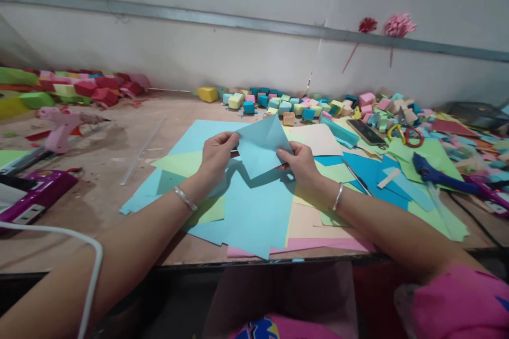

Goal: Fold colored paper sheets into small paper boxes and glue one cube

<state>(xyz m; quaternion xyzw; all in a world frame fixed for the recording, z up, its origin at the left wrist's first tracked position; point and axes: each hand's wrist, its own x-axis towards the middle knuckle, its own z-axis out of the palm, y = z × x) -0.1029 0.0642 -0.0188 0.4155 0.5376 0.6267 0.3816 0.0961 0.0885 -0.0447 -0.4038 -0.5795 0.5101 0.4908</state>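
A light blue paper square (260, 145) with faint crease lines is held up between both hands, above the table. My left hand (218, 154) pinches its left corner between thumb and fingers. On the other side, my right hand (301, 161) grips the right corner the same way. Beneath them lie larger light blue sheets (254, 217), with a shadow of the held paper falling on them. Pale green paper (178, 163) sticks out by my left wrist. Peach paper (304, 222) and pink paper (334, 244) show under my right forearm.
Small folded paper boxes (284, 107) line the back, with more red and green ones (105, 90) at left. A pink glue gun (61, 126) stands left; a blue glue gun (441, 175) lies right. Scissors (405, 135), a phone (366, 131) and a pen (358, 177) lie right. A white cable (93, 254) crosses front left.
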